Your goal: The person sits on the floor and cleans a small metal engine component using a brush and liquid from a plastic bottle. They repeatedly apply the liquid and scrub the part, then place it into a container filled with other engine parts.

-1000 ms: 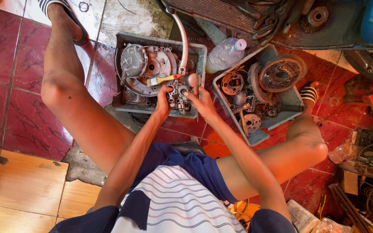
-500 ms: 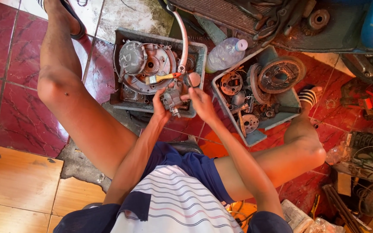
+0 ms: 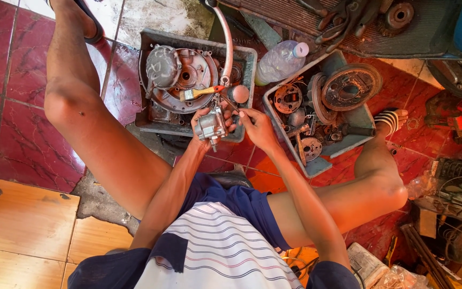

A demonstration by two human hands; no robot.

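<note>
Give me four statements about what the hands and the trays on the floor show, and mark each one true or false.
1. The left hand holds a small grey metal engine part. True.
2. The paintbrush lies in the right-side tray. False: it rests in the left tray, on the round engine cover.
3. A clear plastic bottle lies between the two trays. True.
4. The right hand is flat on the floor. False: it is raised at the engine part.

Over the last 1 second the small grey metal engine part has turned in the left hand, showing more of its blocky body. The right hand has slid from 12 o'clock of the part to 3 o'clock, its fingertips now pinching there.
</note>
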